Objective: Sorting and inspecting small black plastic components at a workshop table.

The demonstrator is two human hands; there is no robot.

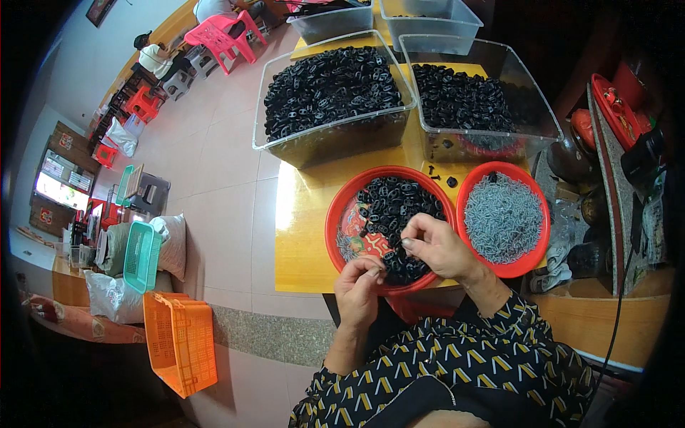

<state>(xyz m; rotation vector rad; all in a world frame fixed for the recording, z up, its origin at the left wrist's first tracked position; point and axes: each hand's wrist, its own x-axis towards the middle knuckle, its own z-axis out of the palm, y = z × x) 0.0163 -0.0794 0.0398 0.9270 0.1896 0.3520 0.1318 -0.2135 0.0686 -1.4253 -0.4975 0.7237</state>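
Over the front of a red plastic basin (334,246), my left hand (359,291) pinches thumb and fingers together; whatever it holds is too small to name. My right hand (444,248), higher and to the right, is also closed in a pinch above the same basin, its contents hidden by the fingers. Small black plastic pieces with oval holes (396,201) fill much of that basin, and a few screws (347,247) lie at its left side. Beside it stands a second red basin (467,187) heaped with grey screws (505,217).
Two clear plastic bins (335,132) (531,100) of black pieces stand behind the basins on the yellow table (296,214). Loose black pieces (451,182) lie between. An orange crate (182,342) and green basket (143,257) are left. People sit near a pink chair (221,39).
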